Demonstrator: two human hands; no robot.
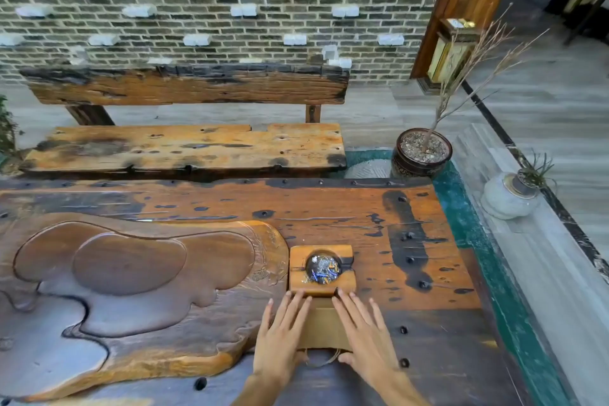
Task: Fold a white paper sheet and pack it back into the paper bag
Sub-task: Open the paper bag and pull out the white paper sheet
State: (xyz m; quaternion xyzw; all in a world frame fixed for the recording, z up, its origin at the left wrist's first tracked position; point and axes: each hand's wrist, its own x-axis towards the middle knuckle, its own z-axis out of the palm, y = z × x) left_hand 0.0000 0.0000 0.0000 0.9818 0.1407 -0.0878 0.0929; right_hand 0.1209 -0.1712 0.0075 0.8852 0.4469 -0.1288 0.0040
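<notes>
A brown paper bag [324,326] lies flat on the wooden table [362,208], its twine handle [321,361] pointing toward me. My left hand [281,339] rests palm down on the bag's left side, fingers spread. My right hand [365,336] presses flat on its right side, thumb near the handle. No white paper sheet is visible; whether one is inside the bag is hidden.
A wooden block ashtray [321,269] with butts sits just beyond the bag, touching its far edge. A carved tea tray [131,290] fills the table's left. A bench [184,148] stands behind, a potted dry plant [423,152] at back right, a white vase [509,196] on the ledge.
</notes>
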